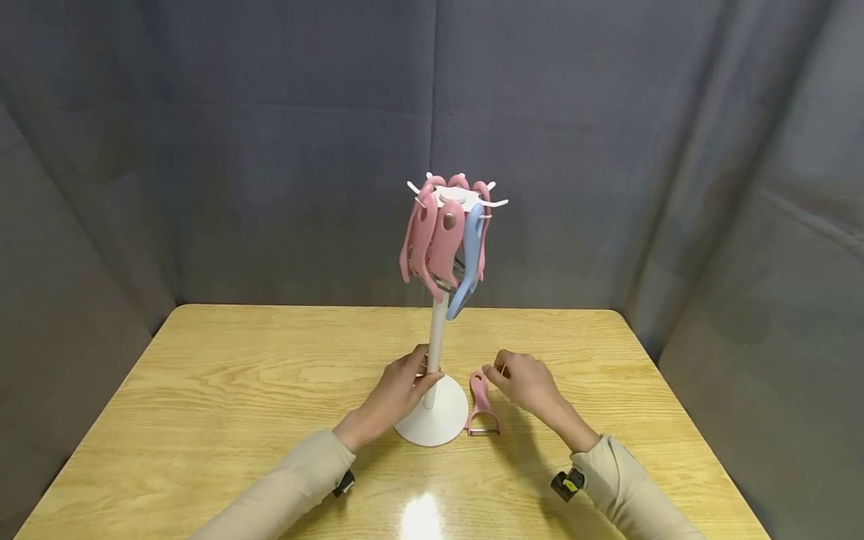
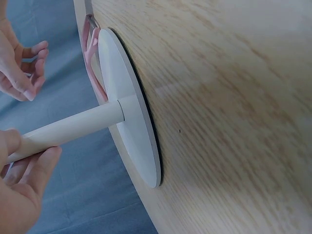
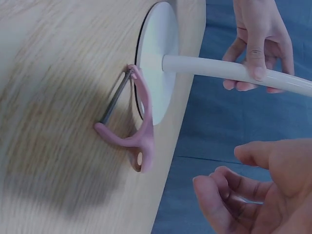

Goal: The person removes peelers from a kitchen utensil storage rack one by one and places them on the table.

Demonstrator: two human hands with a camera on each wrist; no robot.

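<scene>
A white stand [image 1: 437, 326] rises from a round base [image 1: 439, 427] on the table. My left hand [image 1: 398, 386] grips its pole low down, the thumb on one side and fingers on the other. Beside the base lies a pink peeler [image 1: 480, 394], its metal blade [image 3: 115, 97] turned toward me. My right hand [image 1: 529, 386] hovers near the peeler's handle with loosely bent fingers. In the right wrist view there is a gap between thumb and fingertips, and nothing is in it. Several pink peelers [image 1: 445, 244] and a blue peeler [image 1: 470, 247] hang from the stand's top hooks.
The wooden table [image 1: 270, 375] has grey curtains [image 1: 297, 150] behind it and at both sides. White hooks [image 1: 498, 203] stick out around the stand's top. A bright reflection shows on the tabletop near its front.
</scene>
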